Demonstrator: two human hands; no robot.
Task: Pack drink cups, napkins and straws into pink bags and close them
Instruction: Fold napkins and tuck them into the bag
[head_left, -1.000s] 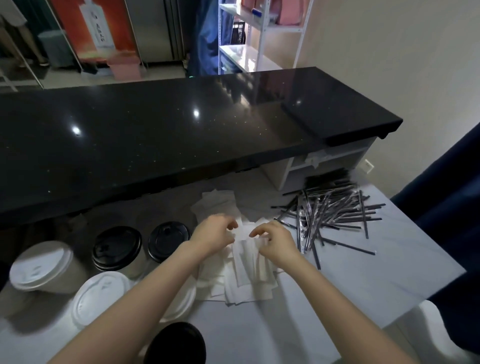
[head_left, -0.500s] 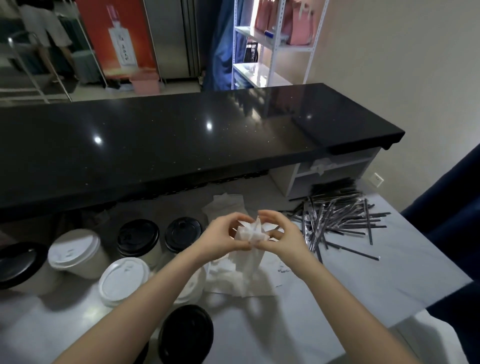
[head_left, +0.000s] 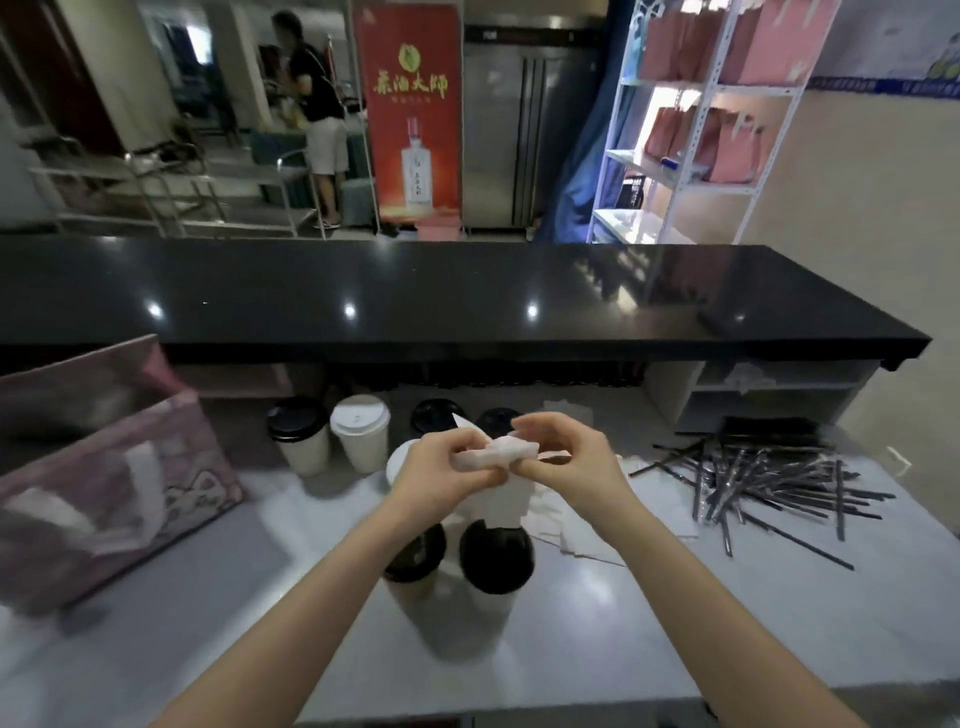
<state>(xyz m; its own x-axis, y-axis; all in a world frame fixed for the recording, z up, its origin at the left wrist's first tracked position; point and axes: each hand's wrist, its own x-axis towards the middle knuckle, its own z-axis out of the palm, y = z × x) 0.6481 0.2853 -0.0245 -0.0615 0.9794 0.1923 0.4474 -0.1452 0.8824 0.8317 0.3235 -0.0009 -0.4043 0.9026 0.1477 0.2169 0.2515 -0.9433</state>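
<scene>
I've got a white napkin (head_left: 496, 453) pinched between my left hand (head_left: 441, 470) and right hand (head_left: 563, 457), held up over two black-lidded cups (head_left: 496, 553) on the tabletop (head_left: 623, 623). More napkins (head_left: 571, 525) lie just beside it, straws (head_left: 779, 478) piled off right, and a pink bag (head_left: 104, 483) sits left, blurry.

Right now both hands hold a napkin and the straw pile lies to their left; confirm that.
Wrong side: the head view shows the straw pile lying to their right. The left hand and right hand do both hold the napkin.
</scene>
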